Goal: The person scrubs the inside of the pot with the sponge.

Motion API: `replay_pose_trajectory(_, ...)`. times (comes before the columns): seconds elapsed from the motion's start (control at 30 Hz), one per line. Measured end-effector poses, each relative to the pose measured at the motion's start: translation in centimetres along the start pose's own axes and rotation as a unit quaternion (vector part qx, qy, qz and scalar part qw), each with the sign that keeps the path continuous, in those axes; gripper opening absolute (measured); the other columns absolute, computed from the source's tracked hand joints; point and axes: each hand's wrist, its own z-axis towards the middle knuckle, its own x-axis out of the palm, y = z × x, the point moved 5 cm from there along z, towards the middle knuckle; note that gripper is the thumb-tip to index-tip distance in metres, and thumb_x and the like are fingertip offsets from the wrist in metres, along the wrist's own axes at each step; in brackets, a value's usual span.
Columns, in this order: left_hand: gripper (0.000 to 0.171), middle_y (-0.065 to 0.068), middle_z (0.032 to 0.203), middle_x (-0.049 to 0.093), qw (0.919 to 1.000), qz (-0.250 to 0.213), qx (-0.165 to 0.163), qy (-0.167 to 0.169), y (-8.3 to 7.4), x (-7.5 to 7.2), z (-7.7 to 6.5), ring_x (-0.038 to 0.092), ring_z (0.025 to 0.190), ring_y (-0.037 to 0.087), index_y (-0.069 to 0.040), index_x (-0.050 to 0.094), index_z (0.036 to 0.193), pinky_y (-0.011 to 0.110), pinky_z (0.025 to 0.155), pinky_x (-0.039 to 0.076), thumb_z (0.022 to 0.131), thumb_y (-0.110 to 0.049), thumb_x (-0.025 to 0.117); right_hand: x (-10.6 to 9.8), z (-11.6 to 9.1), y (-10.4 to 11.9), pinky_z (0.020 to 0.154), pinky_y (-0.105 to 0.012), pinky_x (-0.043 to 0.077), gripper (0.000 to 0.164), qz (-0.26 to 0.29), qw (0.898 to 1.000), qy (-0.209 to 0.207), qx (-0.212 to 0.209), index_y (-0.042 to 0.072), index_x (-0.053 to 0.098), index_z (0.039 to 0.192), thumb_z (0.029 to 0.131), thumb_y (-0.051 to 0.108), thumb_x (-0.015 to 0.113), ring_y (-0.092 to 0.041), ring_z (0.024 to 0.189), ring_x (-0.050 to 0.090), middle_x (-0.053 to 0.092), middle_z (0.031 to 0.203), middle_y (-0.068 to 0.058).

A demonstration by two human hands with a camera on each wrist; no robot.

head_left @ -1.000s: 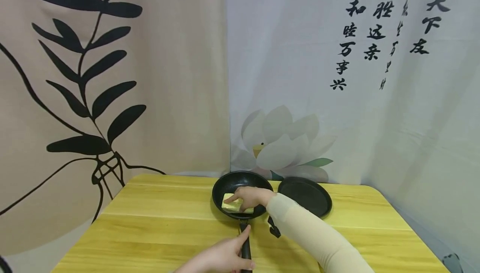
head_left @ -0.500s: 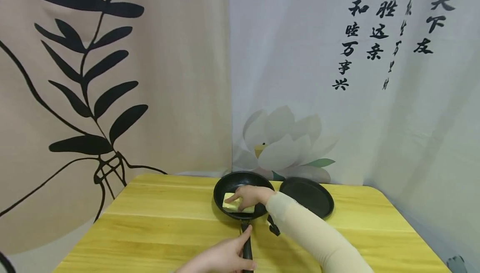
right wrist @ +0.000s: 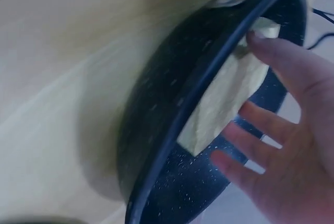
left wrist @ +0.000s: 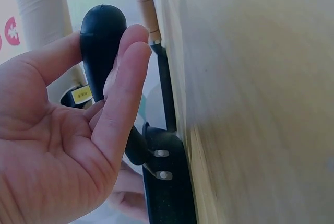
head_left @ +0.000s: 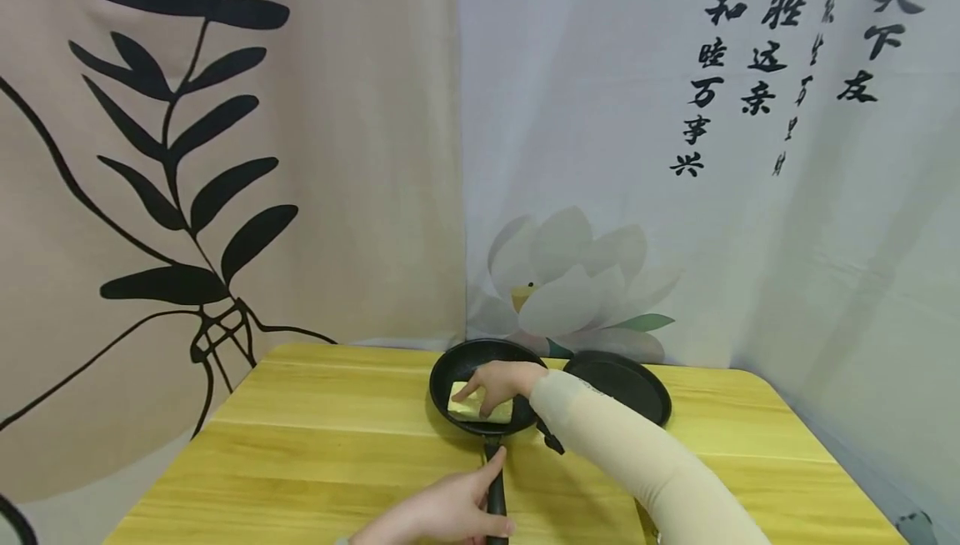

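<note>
A black frying pan (head_left: 447,362) sits on the wooden table, its handle pointing towards me. My left hand (head_left: 457,505) grips that handle (head_left: 495,487), thumb laid along its top; the left wrist view shows the handle's rounded end (left wrist: 102,23) between thumb and fingers. Inside the pan is a pale yellow sponge (head_left: 468,408). My right hand (head_left: 501,380) holds it against the pan's inner surface, with the thumb (right wrist: 266,46) on one end and fingertips at its side in the right wrist view. Light specks dot the dark inside; whether they are droplets or coating cannot be told.
A flat black pan (head_left: 630,391) lies to the right, partly hidden behind my right sleeve (head_left: 637,453). A wooden grip on a dark shaft (left wrist: 146,7) shows in the left wrist view. Printed curtains (head_left: 375,153) hang behind the table (head_left: 315,420).
The head view has shifted slightly. My right hand arches a little higher over the sponge, which stays at nearly the same spot in the pan. The left hand keeps its hold.
</note>
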Motion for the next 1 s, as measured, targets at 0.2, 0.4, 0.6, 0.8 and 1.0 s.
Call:
replay_pose_trajectory(0.2,0.098,-0.003,0.060,0.062,0.9999,0.011,0.010,0.004,5.3,0.4,2.9,0.057,0.047,0.011,-0.013,0.009,0.157,0.027,0.042,0.046,0.088,-0.052,0.065,-0.1,-0.1,0.2,0.063,-0.019,0.041,0.060,-0.035,0.998,-0.017,-0.039,0.038,0.059,0.134,0.082,0.016,0.079,-0.004,0.091,0.055,0.057,0.134,0.007)
replay_pose_trajectory(0.4,0.102,0.005,0.063,0.066,0.9987,-0.042,0.020,0.020,9.7,0.5,5.2,0.060,0.048,0.021,-0.024,0.008,0.157,0.034,0.040,0.047,0.083,-0.053,0.071,0.3,0.1,0.3,0.077,-0.017,0.046,0.059,-0.031,0.996,-0.042,-0.071,0.034,0.060,0.133,0.081,0.014,0.080,-0.006,0.106,0.057,0.059,0.130,0.007)
replay_pose_trajectory(0.6,0.098,0.006,0.062,0.064,0.9992,-0.033,0.016,0.017,6.7,0.2,3.4,0.058,0.047,0.020,-0.016,0.010,0.157,0.032,0.041,0.046,0.086,-0.047,0.070,0.5,0.6,0.1,0.099,-0.026,0.044,0.058,-0.041,0.995,-0.053,-0.072,0.034,0.059,0.135,0.083,0.017,0.079,-0.013,0.123,0.051,0.058,0.132,0.009)
replay_pose_trajectory(0.8,0.093,-0.002,0.058,0.059,1.0000,0.002,0.003,0.009,1.6,0.0,0.6,0.053,0.046,0.010,-0.001,0.010,0.155,0.026,0.043,0.043,0.092,-0.041,0.066,0.5,0.9,-0.1,0.101,-0.028,0.044,0.058,-0.041,0.995,-0.059,-0.066,0.033,0.059,0.135,0.083,0.018,0.079,-0.015,0.124,0.051,0.057,0.133,0.008)
replay_pose_trajectory(1.0,0.101,0.000,0.060,0.063,0.9996,-0.018,0.019,0.012,7.5,0.6,4.1,0.057,0.047,0.015,-0.019,0.007,0.158,0.031,0.041,0.046,0.085,-0.054,0.068,0.5,1.1,-0.6,0.101,-0.029,0.043,0.057,-0.025,0.997,-0.061,-0.043,0.035,0.059,0.134,0.083,0.019,0.079,-0.015,0.124,0.051,0.057,0.134,0.008)
